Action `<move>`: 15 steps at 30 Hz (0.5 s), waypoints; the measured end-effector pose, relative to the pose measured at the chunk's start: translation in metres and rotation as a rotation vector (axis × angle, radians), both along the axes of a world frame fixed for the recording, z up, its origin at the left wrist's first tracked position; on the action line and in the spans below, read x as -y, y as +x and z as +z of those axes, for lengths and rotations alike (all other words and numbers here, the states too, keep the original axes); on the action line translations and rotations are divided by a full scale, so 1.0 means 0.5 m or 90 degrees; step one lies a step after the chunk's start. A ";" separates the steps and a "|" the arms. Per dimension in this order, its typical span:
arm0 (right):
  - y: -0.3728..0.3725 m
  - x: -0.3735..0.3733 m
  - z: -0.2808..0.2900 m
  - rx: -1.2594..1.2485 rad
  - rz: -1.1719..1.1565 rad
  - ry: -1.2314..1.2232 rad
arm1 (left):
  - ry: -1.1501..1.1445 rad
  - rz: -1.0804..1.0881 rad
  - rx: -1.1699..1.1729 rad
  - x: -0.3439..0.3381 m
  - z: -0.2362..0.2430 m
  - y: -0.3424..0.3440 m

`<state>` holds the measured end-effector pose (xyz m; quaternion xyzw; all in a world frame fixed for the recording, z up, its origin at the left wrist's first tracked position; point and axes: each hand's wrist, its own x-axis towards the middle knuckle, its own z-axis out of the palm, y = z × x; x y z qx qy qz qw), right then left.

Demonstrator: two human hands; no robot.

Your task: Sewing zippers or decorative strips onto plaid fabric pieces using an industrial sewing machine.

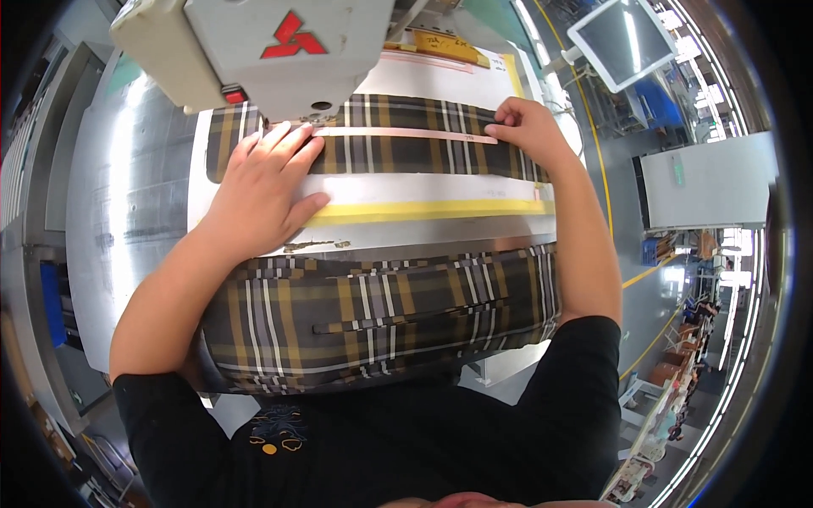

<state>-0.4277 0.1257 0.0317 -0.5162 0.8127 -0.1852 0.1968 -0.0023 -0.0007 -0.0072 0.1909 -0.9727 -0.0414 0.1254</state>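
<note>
A plaid cloth panel (373, 157) in dark grey, tan and white lies on a white template sheet (423, 184) under the head of a sewing machine (288, 51). Along the cloth runs a narrow pale pink strip (406, 134). My left hand (264, 188) rests on the panel's left part, fingers spread flat, with fingertips close to the needle area. The needle itself is hidden. At the panel's right end, my right hand (533, 134) has thumb and fingers curled on the cloth, beside the strip's end.
More plaid cloth (381, 317) hangs over the near table edge against me. A metal work surface (127, 195) extends left. Yellow tape (423, 208) borders the template's near side. A screen (622, 42) stands at far right, above a white cabinet (707, 182).
</note>
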 end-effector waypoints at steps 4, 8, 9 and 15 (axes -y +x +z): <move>-0.017 -0.018 -0.003 0.052 -0.026 0.029 | 0.016 0.012 0.019 -0.002 0.002 -0.004; -0.026 -0.027 -0.001 0.080 -0.017 0.033 | 0.021 0.014 0.017 -0.002 -0.001 0.000; -0.027 -0.028 0.001 0.089 -0.011 0.043 | 0.018 0.013 0.013 -0.001 -0.003 0.001; -0.042 -0.035 -0.006 0.160 -0.024 0.049 | 0.015 0.018 0.015 -0.005 -0.001 -0.001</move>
